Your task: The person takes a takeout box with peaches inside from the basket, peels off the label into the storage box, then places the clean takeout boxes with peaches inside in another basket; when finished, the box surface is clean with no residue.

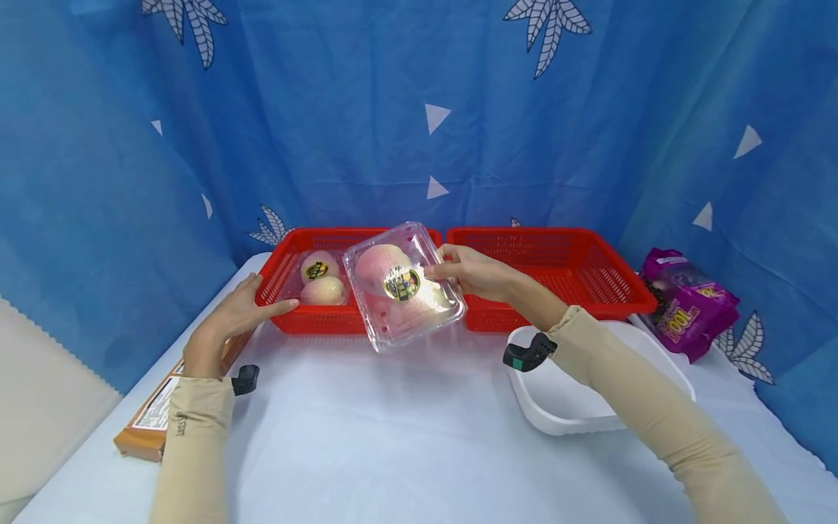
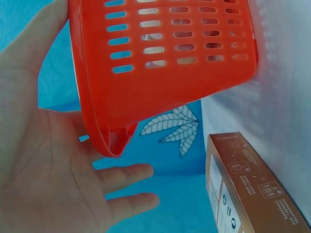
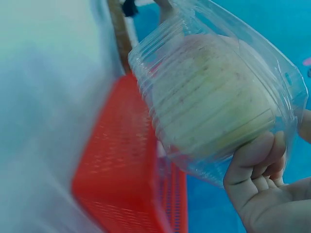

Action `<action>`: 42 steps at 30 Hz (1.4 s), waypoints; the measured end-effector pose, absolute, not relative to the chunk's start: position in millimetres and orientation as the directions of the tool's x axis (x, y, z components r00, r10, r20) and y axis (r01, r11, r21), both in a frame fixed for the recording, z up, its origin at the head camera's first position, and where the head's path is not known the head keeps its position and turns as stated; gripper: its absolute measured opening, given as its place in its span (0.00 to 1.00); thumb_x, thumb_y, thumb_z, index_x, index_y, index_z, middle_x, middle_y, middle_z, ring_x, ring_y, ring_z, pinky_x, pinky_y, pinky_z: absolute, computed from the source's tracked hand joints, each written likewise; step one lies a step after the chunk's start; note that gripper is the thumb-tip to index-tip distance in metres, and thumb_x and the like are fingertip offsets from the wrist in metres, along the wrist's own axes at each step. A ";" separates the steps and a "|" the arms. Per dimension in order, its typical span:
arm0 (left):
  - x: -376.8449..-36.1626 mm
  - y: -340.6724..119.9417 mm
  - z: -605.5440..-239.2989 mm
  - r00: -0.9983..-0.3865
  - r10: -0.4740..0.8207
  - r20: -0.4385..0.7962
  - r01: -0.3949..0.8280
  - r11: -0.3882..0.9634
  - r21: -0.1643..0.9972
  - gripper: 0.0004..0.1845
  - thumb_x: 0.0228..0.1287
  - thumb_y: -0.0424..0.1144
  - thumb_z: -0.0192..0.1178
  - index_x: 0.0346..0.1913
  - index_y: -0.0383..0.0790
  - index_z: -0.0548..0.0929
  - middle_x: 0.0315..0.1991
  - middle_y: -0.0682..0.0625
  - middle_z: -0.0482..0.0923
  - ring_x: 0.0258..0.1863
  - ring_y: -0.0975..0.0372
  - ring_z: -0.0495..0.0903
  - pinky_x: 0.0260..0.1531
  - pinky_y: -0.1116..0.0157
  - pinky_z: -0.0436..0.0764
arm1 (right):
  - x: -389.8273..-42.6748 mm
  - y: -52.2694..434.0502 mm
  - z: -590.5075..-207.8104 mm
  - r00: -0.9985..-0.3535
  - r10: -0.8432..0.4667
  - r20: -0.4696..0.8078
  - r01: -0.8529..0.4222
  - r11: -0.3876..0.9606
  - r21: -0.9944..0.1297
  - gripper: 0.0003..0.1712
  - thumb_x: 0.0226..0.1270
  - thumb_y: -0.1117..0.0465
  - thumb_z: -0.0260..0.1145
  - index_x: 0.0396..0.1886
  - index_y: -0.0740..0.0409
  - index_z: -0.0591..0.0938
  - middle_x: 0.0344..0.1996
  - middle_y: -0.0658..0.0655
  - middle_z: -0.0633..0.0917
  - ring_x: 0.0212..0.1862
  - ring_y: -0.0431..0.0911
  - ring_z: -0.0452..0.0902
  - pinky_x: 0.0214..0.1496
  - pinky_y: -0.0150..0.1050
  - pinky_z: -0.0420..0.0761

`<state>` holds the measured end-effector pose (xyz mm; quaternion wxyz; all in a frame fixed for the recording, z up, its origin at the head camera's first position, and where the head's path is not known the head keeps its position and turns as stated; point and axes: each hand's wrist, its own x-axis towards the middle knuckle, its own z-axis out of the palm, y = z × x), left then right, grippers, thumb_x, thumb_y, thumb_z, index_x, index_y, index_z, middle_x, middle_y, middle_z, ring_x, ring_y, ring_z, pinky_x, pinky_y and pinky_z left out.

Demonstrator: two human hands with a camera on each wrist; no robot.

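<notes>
The right hand point(image 1: 473, 274) is pinching the edge of a clear fruit box point(image 1: 402, 287), holding it tilted above the front rim of the left red basket point(image 1: 288, 276), between the two baskets near the surface's far edge. The left hand point(image 1: 232, 314) is resting with fingers spread against that basket's outer wall. Another fruit pack point(image 1: 321, 280) is lying inside it. The right red basket point(image 1: 563, 273) is sitting just beside it.
</notes>
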<state>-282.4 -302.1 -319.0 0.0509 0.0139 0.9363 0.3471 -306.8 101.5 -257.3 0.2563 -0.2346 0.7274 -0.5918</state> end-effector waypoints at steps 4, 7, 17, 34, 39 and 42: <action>-284.4 -301.0 -316.9 -0.995 0.073 -0.070 0.008 0.748 0.664 0.58 0.55 0.61 0.64 0.76 0.39 0.40 0.70 0.32 0.51 0.66 0.37 0.54 0.48 0.42 0.77 | -296.2 110.8 -265.5 -0.706 -0.699 -0.117 -0.053 0.217 -0.975 0.17 0.66 0.61 0.57 0.50 0.59 0.64 0.42 0.58 0.78 0.40 0.47 0.80 0.42 0.39 0.84; -284.4 -301.2 -317.3 -0.995 0.078 -0.064 0.017 0.760 0.650 0.58 0.56 0.62 0.63 0.76 0.37 0.41 0.68 0.32 0.53 0.65 0.37 0.56 0.48 0.42 0.78 | -292.1 117.9 -273.6 -0.663 -0.736 -0.136 -0.085 0.255 -0.963 0.19 0.65 0.61 0.58 0.53 0.60 0.65 0.45 0.58 0.78 0.43 0.48 0.79 0.44 0.39 0.83; -281.7 -301.4 -322.2 -0.995 0.064 -0.075 0.003 0.780 0.625 0.59 0.55 0.65 0.62 0.75 0.34 0.42 0.67 0.31 0.54 0.63 0.38 0.58 0.47 0.44 0.79 | -286.4 138.3 -299.9 -0.475 -0.864 -0.165 -0.297 0.334 -0.895 0.19 0.67 0.58 0.59 0.51 0.62 0.66 0.48 0.61 0.78 0.51 0.53 0.74 0.48 0.44 0.80; -284.3 -301.2 -319.8 -0.995 0.071 -0.072 0.009 0.776 0.631 0.59 0.54 0.66 0.62 0.75 0.36 0.43 0.67 0.33 0.56 0.64 0.39 0.58 0.48 0.43 0.79 | -295.0 131.2 -314.2 -0.337 -0.894 -0.295 -0.310 0.401 -0.862 0.16 0.66 0.57 0.60 0.46 0.58 0.65 0.32 0.54 0.72 0.27 0.44 0.66 0.29 0.32 0.71; -285.0 -300.7 -318.8 -0.995 0.068 -0.078 0.006 0.787 0.617 0.60 0.54 0.67 0.60 0.76 0.35 0.40 0.68 0.31 0.52 0.64 0.38 0.57 0.50 0.41 0.77 | -300.6 127.1 -315.4 -0.350 -0.881 -0.317 -0.353 0.438 -0.827 0.17 0.67 0.57 0.60 0.50 0.58 0.68 0.33 0.53 0.73 0.27 0.43 0.66 0.29 0.32 0.70; -285.3 -300.6 -318.9 -0.995 0.066 -0.080 0.003 0.791 0.612 0.60 0.55 0.67 0.60 0.76 0.35 0.40 0.69 0.30 0.52 0.64 0.38 0.57 0.50 0.41 0.76 | -303.9 122.3 -312.2 -0.362 -0.871 -0.333 -0.415 0.470 -0.779 0.18 0.67 0.57 0.59 0.53 0.57 0.71 0.33 0.53 0.73 0.28 0.43 0.67 0.31 0.33 0.71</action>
